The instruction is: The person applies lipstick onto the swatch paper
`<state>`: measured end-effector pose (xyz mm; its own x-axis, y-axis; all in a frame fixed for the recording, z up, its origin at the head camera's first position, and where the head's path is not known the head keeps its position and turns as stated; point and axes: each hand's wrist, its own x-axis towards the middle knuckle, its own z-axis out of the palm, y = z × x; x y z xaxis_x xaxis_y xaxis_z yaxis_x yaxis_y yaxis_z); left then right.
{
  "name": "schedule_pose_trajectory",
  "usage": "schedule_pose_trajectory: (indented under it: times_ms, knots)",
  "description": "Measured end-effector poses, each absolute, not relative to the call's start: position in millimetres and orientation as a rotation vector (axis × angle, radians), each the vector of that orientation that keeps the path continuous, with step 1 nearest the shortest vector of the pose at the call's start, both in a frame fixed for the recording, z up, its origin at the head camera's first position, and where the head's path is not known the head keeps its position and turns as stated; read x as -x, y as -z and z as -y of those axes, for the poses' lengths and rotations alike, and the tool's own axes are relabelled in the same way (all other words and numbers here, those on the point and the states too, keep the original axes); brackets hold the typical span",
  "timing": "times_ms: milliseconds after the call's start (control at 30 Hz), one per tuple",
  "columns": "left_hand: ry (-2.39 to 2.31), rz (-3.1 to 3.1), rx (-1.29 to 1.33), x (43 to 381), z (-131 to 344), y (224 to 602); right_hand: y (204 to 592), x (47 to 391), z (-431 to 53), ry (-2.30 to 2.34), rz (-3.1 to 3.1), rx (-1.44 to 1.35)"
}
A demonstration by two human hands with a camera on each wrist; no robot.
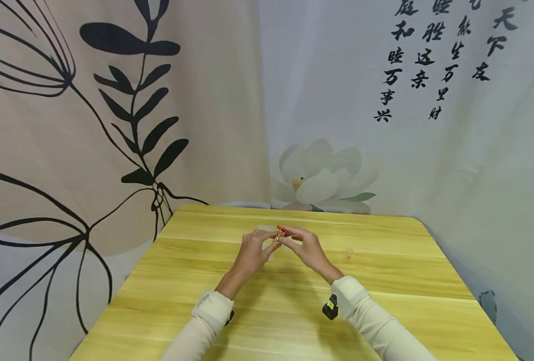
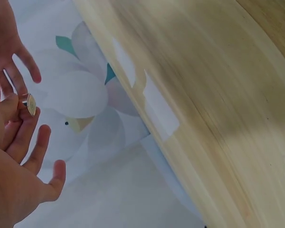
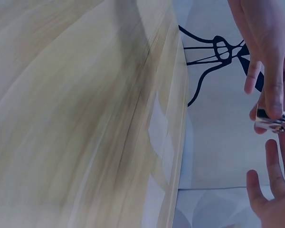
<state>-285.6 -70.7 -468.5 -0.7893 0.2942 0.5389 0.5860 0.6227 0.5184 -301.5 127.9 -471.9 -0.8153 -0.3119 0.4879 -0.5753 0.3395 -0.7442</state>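
Note:
In the head view my left hand (image 1: 251, 249) and right hand (image 1: 311, 248) meet above the far middle of the table. Between their fingertips is a small shiny gold-coloured metal piece (image 1: 278, 235), with red showing at its upper side. The left wrist view shows the left hand (image 2: 14, 180) pinching the piece (image 2: 30, 104), whose round pale face is turned outward; the right hand (image 2: 12, 42) is close beside it. Seen from the right wrist, the metal piece (image 3: 270, 121) looks silvery and dark, with fingers of the left hand (image 3: 268, 47) and right hand (image 3: 278, 199) around it. Its exact kind cannot be told.
White paper pieces (image 2: 159, 109) lie on the wooden table (image 1: 384, 301) near its far edge, partly behind the left hand in the head view. A small reddish thing (image 1: 349, 254) lies right of the hands. A printed curtain (image 1: 221, 100) hangs behind the table.

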Motion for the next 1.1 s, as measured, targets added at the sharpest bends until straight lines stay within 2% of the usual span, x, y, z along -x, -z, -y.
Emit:
schedule_pose_trajectory:
  times_ms: [433, 800, 1100]
  knots:
    - [1.008, 2.42, 0.69, 286.2, 72.6, 468.9, 472.9, 302.1, -117.2, -1.428, 2.282, -0.641]
    - [0.941, 2.423, 0.698, 285.0, 71.9, 473.3, 471.0, 299.5, -123.9, -1.537, 2.342, -0.737]
    - [0.93, 2.433, 0.694, 285.0, 71.2, 477.1, 472.4, 299.2, -121.5, -1.484, 2.328, -0.654]
